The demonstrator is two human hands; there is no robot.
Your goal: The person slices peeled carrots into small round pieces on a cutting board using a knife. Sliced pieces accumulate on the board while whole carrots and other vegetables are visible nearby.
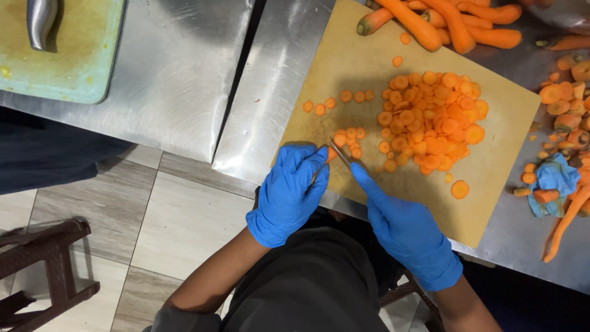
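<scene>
Both my hands wear blue gloves. My left hand [289, 190] pinches a short stub of carrot [332, 154] at the near left corner of a tan cutting board [356, 67]. My right hand [405, 230] grips a knife [340, 154], index finger stretched along its spine, the blade resting against the stub. A few fresh slices [349, 138] lie just beyond the blade. A big heap of carrot rounds [430, 120] covers the board's middle. Whole peeled carrots [442, 21] lie at the board's far edge.
The board rests on a steel table [270, 104]. Carrot ends, peelings and a crumpled blue glove [553, 178] sit to the right. A second steel table [172, 74] on the left carries a green board [74, 55]. A brown stool [43, 270] stands on the tiled floor.
</scene>
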